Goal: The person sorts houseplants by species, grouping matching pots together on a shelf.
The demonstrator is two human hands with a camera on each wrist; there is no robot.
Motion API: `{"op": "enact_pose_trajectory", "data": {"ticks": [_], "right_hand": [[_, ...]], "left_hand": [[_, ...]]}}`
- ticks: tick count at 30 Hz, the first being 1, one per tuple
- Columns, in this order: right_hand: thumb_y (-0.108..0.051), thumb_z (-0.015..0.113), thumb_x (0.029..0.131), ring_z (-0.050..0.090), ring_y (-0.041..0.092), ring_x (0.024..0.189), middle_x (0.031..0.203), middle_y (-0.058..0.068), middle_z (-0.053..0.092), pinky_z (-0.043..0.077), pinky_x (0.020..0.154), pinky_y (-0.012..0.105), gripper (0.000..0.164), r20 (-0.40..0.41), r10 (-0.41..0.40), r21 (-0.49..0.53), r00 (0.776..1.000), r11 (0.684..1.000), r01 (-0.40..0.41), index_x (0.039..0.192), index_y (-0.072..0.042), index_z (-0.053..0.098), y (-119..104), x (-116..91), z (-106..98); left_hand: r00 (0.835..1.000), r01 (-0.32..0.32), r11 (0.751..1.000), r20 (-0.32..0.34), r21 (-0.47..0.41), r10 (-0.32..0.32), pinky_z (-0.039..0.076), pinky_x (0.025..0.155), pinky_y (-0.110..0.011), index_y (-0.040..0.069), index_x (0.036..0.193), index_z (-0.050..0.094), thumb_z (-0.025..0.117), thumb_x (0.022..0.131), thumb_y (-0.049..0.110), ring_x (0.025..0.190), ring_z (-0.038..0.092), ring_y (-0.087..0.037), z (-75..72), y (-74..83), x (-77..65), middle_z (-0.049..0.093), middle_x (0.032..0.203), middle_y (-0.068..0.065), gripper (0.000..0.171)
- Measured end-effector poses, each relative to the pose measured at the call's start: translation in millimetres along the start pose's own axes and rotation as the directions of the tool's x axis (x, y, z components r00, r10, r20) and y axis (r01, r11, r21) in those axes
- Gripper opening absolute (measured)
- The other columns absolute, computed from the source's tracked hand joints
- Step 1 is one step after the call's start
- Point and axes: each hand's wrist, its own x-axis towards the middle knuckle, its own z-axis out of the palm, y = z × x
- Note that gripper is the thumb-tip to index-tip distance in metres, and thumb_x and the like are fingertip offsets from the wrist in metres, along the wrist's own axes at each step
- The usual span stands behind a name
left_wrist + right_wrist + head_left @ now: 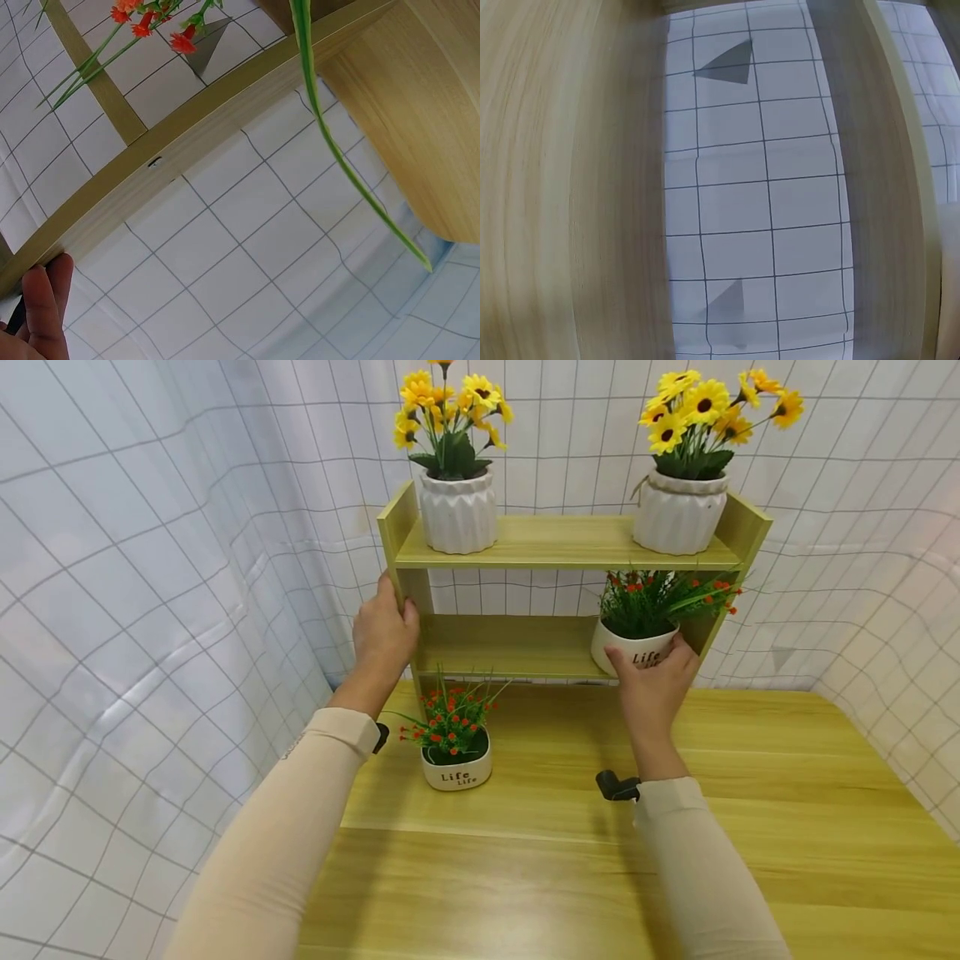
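A wooden shelf rack stands on the table. My left hand grips its left side panel, with the thumb at the front edge; in the left wrist view the fingers lie against that panel. At the right end of the middle shelf is a white "Life" pot with green leaves and small red flowers. My right hand holds this pot between thumb and fingers, partly covering its front. A matching white pot of red flowers stands on the table by the rack's left foot.
On the top shelf stand two white ribbed pots of yellow flowers, a left pot and a right pot. The wooden table spreads in front. A white gridded curtain hangs at the left and behind.
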Motion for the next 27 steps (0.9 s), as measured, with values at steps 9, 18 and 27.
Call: {"op": "enact_pose_trajectory", "data": {"ticks": [9,18,27], "right_hand": [[-0.059,0.080,0.073,0.041,0.034,0.122,0.134,0.019,0.041,0.036,0.105,0.043,0.102,-0.017,-0.007,-0.094,1.000,0.996,0.005,0.145,-0.002,0.036,-2.6,12.1,4.5],[-0.059,0.081,0.072,0.043,0.036,0.124,0.138,0.019,0.037,0.034,0.107,0.043,0.102,-0.016,0.055,-0.089,0.998,0.994,-0.056,0.145,-0.004,0.034,-6.7,19.9,9.4],[-0.057,0.081,0.074,0.037,0.034,0.131,0.144,0.018,0.034,0.030,0.112,0.041,0.104,-0.007,0.051,-0.088,0.999,0.995,-0.052,0.148,-0.004,0.031,-4.2,17.4,10.1]], "left_hand": [[1.000,-0.009,1.000,-0.006,-0.012,0.008,0.049,0.079,-0.059,0.006,0.138,0.046,0.049,0.101,0.021,0.096,0.065,-0.049,-0.8,1.6,1.3,0.067,0.111,-0.029,0.040],[1.000,-0.012,1.000,-0.007,-0.018,0.011,0.050,0.080,-0.059,0.005,0.138,0.046,0.050,0.101,0.021,0.098,0.065,-0.049,-2.0,2.1,1.3,0.066,0.112,-0.029,0.041],[1.000,-0.011,1.000,-0.008,-0.016,0.011,0.049,0.079,-0.059,0.005,0.138,0.046,0.051,0.100,0.020,0.097,0.065,-0.049,0.1,-1.4,-0.5,0.067,0.111,-0.029,0.041]]}}
